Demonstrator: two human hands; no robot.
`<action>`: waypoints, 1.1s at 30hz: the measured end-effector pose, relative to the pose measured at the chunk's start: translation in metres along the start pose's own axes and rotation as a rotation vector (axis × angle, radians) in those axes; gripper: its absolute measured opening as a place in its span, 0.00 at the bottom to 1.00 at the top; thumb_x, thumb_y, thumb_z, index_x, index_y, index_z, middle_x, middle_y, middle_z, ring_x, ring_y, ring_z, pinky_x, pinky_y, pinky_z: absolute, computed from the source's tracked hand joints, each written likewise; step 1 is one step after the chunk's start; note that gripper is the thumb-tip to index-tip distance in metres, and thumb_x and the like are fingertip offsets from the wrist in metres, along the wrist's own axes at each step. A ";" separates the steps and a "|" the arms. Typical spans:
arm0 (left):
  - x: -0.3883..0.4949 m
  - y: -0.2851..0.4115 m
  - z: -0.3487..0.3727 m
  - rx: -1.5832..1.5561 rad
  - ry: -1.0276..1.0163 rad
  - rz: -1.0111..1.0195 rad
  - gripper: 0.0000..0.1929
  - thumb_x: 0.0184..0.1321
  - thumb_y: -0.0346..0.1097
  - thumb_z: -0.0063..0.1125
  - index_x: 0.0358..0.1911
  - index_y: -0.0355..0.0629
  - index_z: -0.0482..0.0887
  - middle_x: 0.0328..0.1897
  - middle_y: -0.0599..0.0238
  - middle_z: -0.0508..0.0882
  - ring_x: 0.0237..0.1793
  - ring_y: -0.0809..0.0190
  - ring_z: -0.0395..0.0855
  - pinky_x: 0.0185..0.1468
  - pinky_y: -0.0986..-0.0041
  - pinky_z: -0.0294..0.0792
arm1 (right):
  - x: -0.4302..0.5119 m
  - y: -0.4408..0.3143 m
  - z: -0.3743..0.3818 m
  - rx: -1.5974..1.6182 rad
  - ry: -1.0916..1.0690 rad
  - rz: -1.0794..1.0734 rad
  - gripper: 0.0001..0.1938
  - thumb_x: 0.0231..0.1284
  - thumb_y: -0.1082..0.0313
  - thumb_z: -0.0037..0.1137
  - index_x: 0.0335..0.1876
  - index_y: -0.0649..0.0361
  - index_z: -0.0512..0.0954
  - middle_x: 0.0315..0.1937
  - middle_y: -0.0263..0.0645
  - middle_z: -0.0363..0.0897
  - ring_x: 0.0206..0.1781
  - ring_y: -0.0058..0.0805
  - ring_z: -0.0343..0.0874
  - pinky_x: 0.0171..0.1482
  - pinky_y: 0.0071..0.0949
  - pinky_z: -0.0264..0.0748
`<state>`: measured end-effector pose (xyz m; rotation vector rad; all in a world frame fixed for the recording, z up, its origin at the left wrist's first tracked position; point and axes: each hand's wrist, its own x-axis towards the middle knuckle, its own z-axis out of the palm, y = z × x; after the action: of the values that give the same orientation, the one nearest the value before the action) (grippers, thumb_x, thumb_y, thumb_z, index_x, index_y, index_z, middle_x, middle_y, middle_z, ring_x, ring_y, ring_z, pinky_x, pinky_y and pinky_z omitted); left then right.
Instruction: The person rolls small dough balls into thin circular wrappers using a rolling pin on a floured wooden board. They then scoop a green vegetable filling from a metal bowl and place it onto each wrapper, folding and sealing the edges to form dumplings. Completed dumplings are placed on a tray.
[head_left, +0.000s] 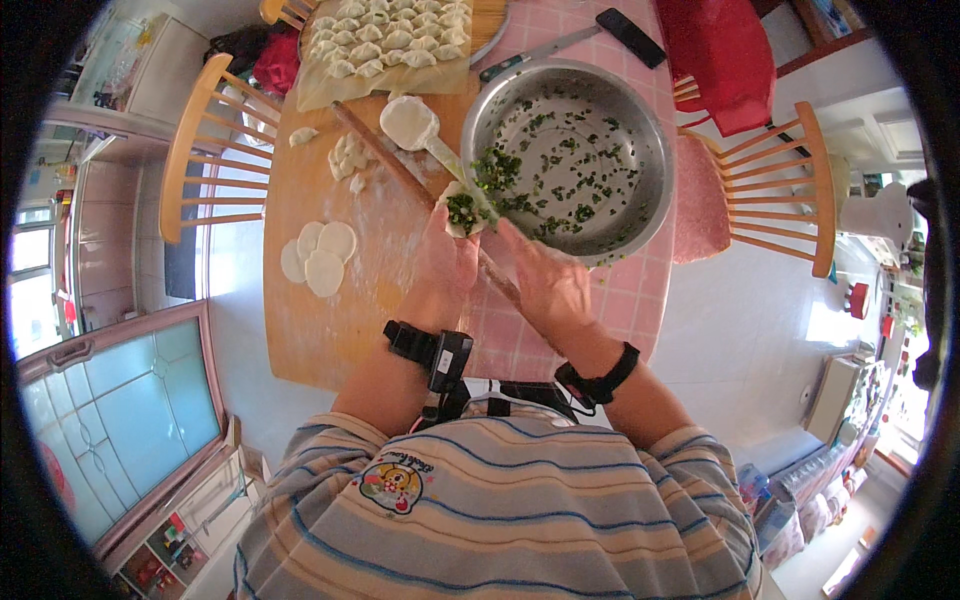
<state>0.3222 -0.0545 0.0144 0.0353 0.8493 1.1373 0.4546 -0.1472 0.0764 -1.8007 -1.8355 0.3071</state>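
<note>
My left hand (450, 251) cups a dough wrapper (452, 225) with chopped green filling (466, 213) in its middle. In my right hand (551, 277) is the slim handle of a pale spoon-like utensil (448, 156), which slants across beside the wrapper towards a broad white end. Motion blur hides the exact grip. Close by on the right stands a steel bowl (592, 217), with scattered greens inside and more heaped at its left. Beneath both hands a long wooden rolling pin (386, 154) runs diagonally. Flat round wrappers (325, 272) overlap on the floured wooden board (315, 337).
Rows of folded dumplings (397, 34) lie on a sheet at the far end. Small dough pieces (347, 156) and a single dumpling (303, 136) sit at left. Beyond the bowl are a knife (540, 52) and a black phone (631, 37). Wooden chairs (821, 187) flank the table.
</note>
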 end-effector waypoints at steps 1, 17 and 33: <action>0.002 -0.001 -0.007 -0.024 0.038 0.012 0.19 0.77 0.39 0.42 0.64 0.37 0.72 0.64 0.61 0.79 0.64 0.56 0.76 0.70 0.60 0.69 | 0.000 0.002 -0.006 0.047 0.059 -0.008 0.22 0.68 0.60 0.56 0.67 0.50 0.74 0.32 0.43 0.84 0.34 0.44 0.85 0.38 0.43 0.80; -0.074 0.042 -0.004 0.096 -0.320 -0.097 0.22 0.68 0.28 0.54 0.64 0.31 0.71 0.63 0.51 0.79 0.64 0.48 0.78 0.67 0.64 0.75 | 0.009 0.002 -0.044 -0.074 0.012 -0.245 0.15 0.54 0.68 0.63 0.49 0.51 0.79 0.48 0.35 0.76 0.49 0.37 0.77 0.51 0.38 0.73; -0.116 0.062 0.003 0.203 -0.446 -0.114 0.18 0.78 0.40 0.44 0.61 0.37 0.78 0.57 0.64 0.83 0.57 0.64 0.80 0.61 0.72 0.72 | 0.018 -0.062 -0.041 0.225 0.115 -0.503 0.10 0.48 0.71 0.68 0.38 0.56 0.81 0.43 0.36 0.79 0.45 0.38 0.81 0.46 0.38 0.79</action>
<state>0.2583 -0.1185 0.1093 0.3902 0.5555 0.8849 0.4246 -0.1432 0.1463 -1.1357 -2.0031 0.2009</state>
